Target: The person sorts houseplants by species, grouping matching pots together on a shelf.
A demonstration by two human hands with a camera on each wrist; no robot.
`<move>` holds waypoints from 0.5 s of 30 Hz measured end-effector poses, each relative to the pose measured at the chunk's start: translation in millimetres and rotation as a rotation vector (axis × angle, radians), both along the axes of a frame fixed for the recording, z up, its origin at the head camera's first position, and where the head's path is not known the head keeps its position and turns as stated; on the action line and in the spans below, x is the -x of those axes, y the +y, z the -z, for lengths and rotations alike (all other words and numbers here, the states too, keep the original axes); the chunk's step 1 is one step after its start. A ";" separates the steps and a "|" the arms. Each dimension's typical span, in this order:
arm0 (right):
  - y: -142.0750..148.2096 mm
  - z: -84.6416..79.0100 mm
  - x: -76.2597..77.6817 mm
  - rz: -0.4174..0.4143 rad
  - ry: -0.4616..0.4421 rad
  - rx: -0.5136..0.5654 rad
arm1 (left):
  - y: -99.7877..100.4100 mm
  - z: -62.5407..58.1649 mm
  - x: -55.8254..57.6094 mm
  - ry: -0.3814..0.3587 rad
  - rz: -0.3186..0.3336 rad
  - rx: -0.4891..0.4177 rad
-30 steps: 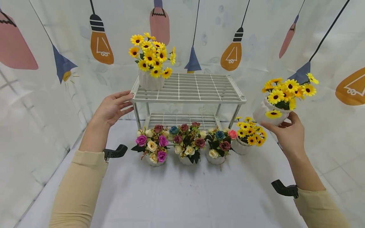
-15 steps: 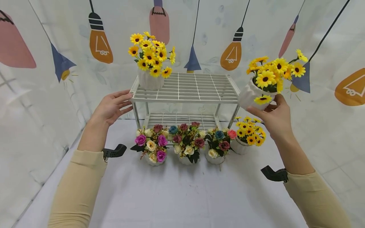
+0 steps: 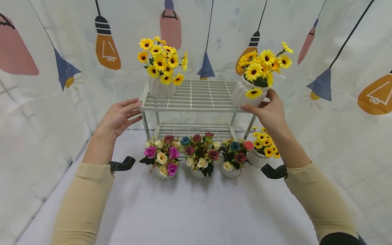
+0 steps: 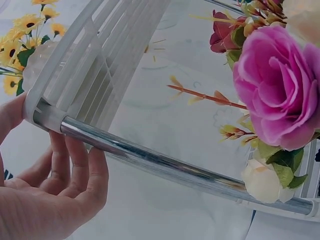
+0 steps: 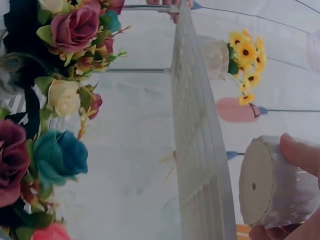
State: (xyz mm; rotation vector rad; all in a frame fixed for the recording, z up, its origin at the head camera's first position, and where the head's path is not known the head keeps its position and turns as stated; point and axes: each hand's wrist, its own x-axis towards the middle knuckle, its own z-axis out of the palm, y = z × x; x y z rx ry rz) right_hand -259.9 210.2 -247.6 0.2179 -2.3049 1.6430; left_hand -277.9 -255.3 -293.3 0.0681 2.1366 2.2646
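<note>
My right hand [image 3: 271, 112] grips a white pot of yellow sunflowers [image 3: 246, 93], tilted over the right end of the upper tier of a white two-tier shelf rack [image 3: 203, 97]. In the right wrist view the pot's round base [image 5: 256, 187] faces the rack's top with a gap between. At the rack's left front corner my left hand [image 3: 117, 117] holds on, thumb at the top edge and fingertips against the metal post [image 4: 150, 157]. A second white pot of sunflowers [image 3: 161, 86] stands upright on the upper tier's left end.
Before the rack on the white-covered table [image 3: 190, 211] stand pots of purple and cream roses [image 3: 163, 158], dark red roses [image 3: 200, 153] and mixed roses [image 3: 234, 156]. A smaller sunflower pot [image 3: 260, 158] stands at their right. A patterned curtain [image 3: 137, 20] hangs behind.
My right hand has carried the sunflower pot leftward and up, from beside the rack to over its upper right end. My left hand has stayed at the rack's corner.
</note>
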 end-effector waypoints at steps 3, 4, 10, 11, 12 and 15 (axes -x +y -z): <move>-10.8 -2.3 9.4 -0.006 0.010 0.009 | -0.4 0.5 -0.1 -0.002 -0.001 0.004; -14.5 -3.4 12.5 -0.004 0.008 0.004 | -0.7 0.5 0.0 -0.003 0.000 0.001; -39.2 -8.5 33.1 -0.024 -0.038 -0.018 | -1.7 0.2 1.4 -0.001 -0.002 -0.014; -43.3 -8.4 36.5 -0.029 -0.045 -0.016 | -1.3 0.5 1.5 -0.001 -0.002 -0.015; -47.1 -8.3 39.4 -0.032 -0.053 -0.018 | -1.1 1.2 1.9 -0.004 -0.001 -0.017; -59.4 -8.4 46.3 -0.040 -0.073 -0.028 | -1.2 0.5 0.5 -0.010 0.004 -0.014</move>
